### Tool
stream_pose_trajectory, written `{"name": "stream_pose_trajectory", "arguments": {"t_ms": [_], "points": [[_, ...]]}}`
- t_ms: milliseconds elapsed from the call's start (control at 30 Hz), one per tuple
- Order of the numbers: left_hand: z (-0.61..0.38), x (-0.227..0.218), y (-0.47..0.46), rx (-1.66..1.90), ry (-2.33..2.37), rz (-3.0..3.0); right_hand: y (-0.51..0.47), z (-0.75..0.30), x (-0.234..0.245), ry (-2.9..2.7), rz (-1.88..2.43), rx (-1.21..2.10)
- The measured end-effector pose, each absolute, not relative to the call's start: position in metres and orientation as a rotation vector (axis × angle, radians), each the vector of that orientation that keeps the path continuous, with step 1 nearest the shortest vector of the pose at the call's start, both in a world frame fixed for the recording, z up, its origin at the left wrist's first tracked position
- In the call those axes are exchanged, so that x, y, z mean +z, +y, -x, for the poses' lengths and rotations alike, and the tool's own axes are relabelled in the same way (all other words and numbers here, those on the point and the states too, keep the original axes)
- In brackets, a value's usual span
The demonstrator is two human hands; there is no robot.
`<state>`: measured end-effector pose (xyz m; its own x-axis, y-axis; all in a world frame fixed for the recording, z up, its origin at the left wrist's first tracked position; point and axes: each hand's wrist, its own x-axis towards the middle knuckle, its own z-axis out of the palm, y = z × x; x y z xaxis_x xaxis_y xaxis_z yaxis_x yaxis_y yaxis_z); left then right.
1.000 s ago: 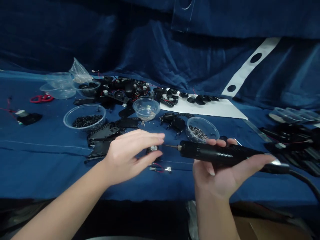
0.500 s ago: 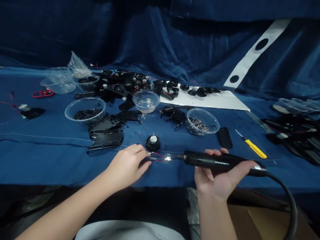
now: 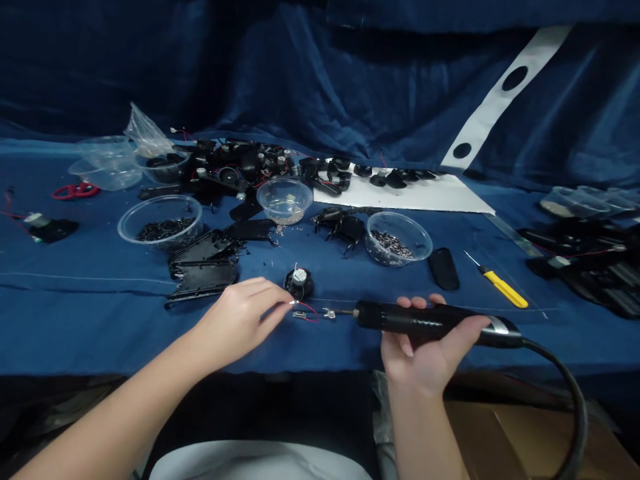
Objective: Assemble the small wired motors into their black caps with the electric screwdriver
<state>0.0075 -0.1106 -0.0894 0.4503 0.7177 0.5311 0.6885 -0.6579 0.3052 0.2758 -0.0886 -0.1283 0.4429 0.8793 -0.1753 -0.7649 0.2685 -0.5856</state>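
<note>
My right hand point(image 3: 425, 350) is closed around a black electric screwdriver point(image 3: 430, 320) with a cable running off to the right. Its bit points left at a small metal part with red wires point(image 3: 314, 312) lying on the blue cloth. My left hand point(image 3: 240, 319) rests on the cloth, its fingertips pinching at the left end of that wired part. Just behind the fingertips sits a small round black motor point(image 3: 299, 282) with a silver top.
Clear bowls of screws point(image 3: 160, 223) point(image 3: 397, 239) point(image 3: 285, 200) stand behind, among black plastic shells point(image 3: 203, 263) and a heap of black parts point(image 3: 240, 167). A yellow screwdriver point(image 3: 500, 287), red scissors point(image 3: 75, 192) and a white sheet point(image 3: 430, 195) also lie on the table.
My left hand dropped from above the motor to the wired part and now pinches it. The electric screwdriver came down towards the cloth, its bit at that part.
</note>
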Motion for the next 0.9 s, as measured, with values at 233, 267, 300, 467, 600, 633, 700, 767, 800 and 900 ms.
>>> {"name": "stream_pose_trajectory", "arguments": {"t_ms": [233,267,300,467,600,633,700,767,800,900], "points": [[0.009,-0.085,-0.072,0.777,1.089,-2.613,-0.084,-0.263,-0.112,-0.319,0.679,1.052],[0.010,-0.086,-0.068,0.777,1.083,-2.595,-0.083,-0.260,-0.110,-0.340,0.688,1.044],[0.011,-0.088,-0.066,0.779,1.084,-2.575,-0.082,-0.257,-0.108,-0.362,0.696,1.030],[0.004,-0.095,-0.065,0.830,1.132,-2.486,-0.073,-0.252,-0.099,-0.469,0.721,0.929],[-0.006,-0.091,-0.066,0.805,1.142,-2.443,-0.068,-0.256,-0.095,-0.504,0.732,0.882],[-0.008,-0.090,-0.065,0.807,1.141,-2.424,-0.068,-0.258,-0.095,-0.503,0.733,0.873],[-0.009,-0.088,-0.063,0.835,1.141,-2.377,-0.069,-0.261,-0.095,-0.498,0.751,0.871],[-0.010,-0.088,-0.062,0.883,1.139,-2.337,-0.071,-0.264,-0.097,-0.503,0.765,0.898],[-0.011,-0.088,-0.062,0.910,1.137,-2.324,-0.072,-0.265,-0.098,-0.513,0.766,0.911],[-0.016,-0.090,-0.068,0.960,1.150,-2.341,-0.076,-0.267,-0.103,-0.552,0.752,0.903]]}}
